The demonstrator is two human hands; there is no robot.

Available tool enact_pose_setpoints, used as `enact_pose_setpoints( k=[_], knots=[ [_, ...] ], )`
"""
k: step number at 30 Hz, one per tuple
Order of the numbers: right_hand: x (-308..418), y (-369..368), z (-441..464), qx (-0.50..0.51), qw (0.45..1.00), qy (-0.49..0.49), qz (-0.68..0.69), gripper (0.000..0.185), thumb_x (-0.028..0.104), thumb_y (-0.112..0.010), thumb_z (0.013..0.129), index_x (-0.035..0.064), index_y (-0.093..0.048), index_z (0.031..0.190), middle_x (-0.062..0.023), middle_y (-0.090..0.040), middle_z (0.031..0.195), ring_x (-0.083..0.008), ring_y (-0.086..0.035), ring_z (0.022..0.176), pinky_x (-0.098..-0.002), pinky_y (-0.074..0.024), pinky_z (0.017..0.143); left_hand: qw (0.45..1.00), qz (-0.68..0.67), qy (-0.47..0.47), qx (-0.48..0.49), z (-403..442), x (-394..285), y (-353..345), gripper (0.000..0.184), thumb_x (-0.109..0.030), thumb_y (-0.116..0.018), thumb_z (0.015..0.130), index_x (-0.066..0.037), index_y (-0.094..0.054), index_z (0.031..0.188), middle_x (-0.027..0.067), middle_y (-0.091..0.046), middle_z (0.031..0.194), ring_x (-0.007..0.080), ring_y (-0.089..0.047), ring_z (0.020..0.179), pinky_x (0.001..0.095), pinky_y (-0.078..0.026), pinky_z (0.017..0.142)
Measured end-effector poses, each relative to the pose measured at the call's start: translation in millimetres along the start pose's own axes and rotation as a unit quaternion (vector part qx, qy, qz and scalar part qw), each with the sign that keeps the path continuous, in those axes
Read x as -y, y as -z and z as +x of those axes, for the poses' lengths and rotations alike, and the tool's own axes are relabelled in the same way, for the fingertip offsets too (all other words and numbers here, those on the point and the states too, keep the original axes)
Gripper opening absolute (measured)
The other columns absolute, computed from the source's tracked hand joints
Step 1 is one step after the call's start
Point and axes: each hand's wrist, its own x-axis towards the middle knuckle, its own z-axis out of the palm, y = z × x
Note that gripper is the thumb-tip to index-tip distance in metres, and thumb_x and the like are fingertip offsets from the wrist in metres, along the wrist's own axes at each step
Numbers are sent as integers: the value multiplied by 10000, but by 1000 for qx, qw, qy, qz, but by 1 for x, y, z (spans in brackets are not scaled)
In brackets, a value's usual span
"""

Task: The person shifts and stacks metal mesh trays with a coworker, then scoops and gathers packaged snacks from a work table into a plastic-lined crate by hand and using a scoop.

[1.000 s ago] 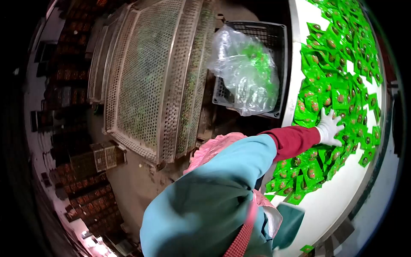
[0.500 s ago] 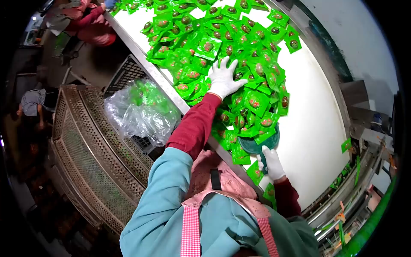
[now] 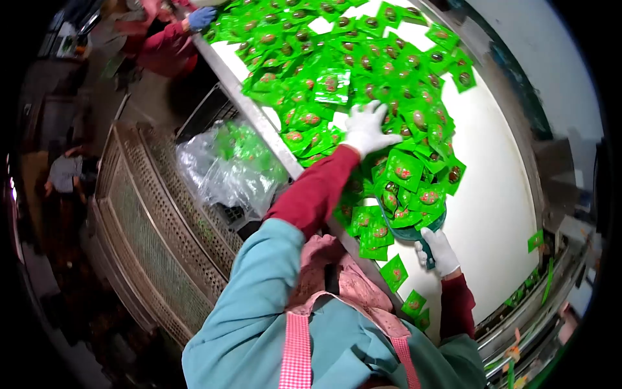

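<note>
My left hand (image 3: pixel 369 129), in a white glove, lies with fingers spread on a pile of small green packets (image 3: pixel 395 65) on the white table (image 3: pixel 492 188). Each packet shows a dark or reddish oval. My right hand (image 3: pixel 442 251), also gloved in white, is closed round the handle of a dark green scoop (image 3: pixel 431 228). Several packets lie in the scoop, which rests on the table to the lower right of my left hand. A few loose packets (image 3: pixel 394 273) lie near the table's front edge, left of my right hand.
A clear plastic bag (image 3: pixel 230 168) with green packets sits on a dark crate (image 3: pixel 207 110) beside the table. Perforated metal trays (image 3: pixel 149 227) stand at the left. A co-worker's blue-gloved hand (image 3: pixel 202 18) is at the far table edge. Another person (image 3: pixel 65 172) is farther left.
The view has swung round to show both hands. Since half a second ago, packets have come into the scoop, and my left hand remains spread on the pile.
</note>
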Motion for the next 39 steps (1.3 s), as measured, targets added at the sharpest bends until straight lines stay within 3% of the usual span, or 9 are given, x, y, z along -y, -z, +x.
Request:
enact_pose_setpoints(
  k=[4, 7, 9, 22, 34, 36, 37, 38, 39],
  knots=[
    [2, -8, 17, -26, 999, -9, 24, 282, 349, -475, 981, 116, -471, 823, 29, -453, 517, -71, -392, 330, -219, -326, 283, 998, 36, -16, 55, 13, -5, -1, 716, -629, -694, 616, -88, -643, 1083, 132, -599, 1151, 268, -591, 1035, 418, -413, 913],
    [12, -14, 16, -15, 1000, 2, -12, 324, 359, -472, 985, 121, -449, 766, 23, -442, 502, -90, -377, 310, -244, -299, 263, 998, -23, 17, 59, -3, -14, 16, 728, -609, -696, 586, -98, -638, 1101, 135, -587, 1103, 409, -519, 1066, 507, -452, 888],
    [-10, 6, 39, -9, 999, 42, -24, 233, 346, -493, 981, 127, -487, 900, 13, -476, 575, -89, -382, 355, -243, -301, 308, 997, 1, 32, 73, -4, -14, 9, 767, -615, -688, 598, -131, -602, 1186, 112, -563, 1151, 372, -537, 1062, 508, -483, 864],
    [-34, -58, -30, -55, 995, 84, 3, 178, 341, -447, 982, 164, -444, 966, 23, -429, 538, -96, -343, 331, -261, -278, 283, 997, -21, 11, 79, -63, -38, 64, 732, -594, -709, 597, -155, -621, 1177, 76, -573, 1164, 348, -544, 1013, 449, -513, 787],
    [28, -158, -94, 17, 935, 266, -233, 263, 351, -462, 990, 103, -459, 901, 21, -434, 542, -79, -351, 327, -228, -276, 285, 966, -106, 60, -228, -144, 29, 219, 708, -575, -723, 570, -147, -627, 1126, 89, -571, 1121, 353, -539, 968, 467, -488, 792],
    [48, -216, -127, -15, 924, 206, -322, 412, 333, -501, 960, 111, -497, 613, 12, -447, 478, -95, -362, 345, -236, -252, 323, 946, -101, 88, -294, -176, 56, 252, 684, -556, -727, 562, -144, -639, 1101, 91, -571, 1117, 353, -536, 973, 473, -483, 791],
    [50, -239, -135, 1, 914, 215, -344, 440, 352, -493, 959, 103, -500, 598, 14, -426, 453, -86, -344, 338, -229, -230, 335, 939, -98, 123, -305, -201, 68, 275, 657, -537, -729, 555, -136, -648, 1069, 95, -570, 1115, 351, -527, 993, 474, -481, 790],
    [44, -235, -111, 99, 899, 297, -306, 262, 344, -463, 993, 99, -464, 901, 23, -424, 537, -77, -338, 326, -229, -261, 289, 924, -87, 145, -344, -223, 83, 290, 638, -532, -726, 550, -142, -649, 1049, 92, -567, 1109, 347, -517, 989, 464, -478, 808],
    [47, -254, -112, 132, 877, 310, -342, 262, 345, -465, 994, 100, -465, 901, 22, -422, 536, -76, -335, 328, -230, -259, 292, 910, -69, 166, -373, -247, 100, 304, 638, -533, -730, 545, -145, -649, 1045, 89, -566, 1111, 344, -514, 982, 457, -472, 816]
  ],
)
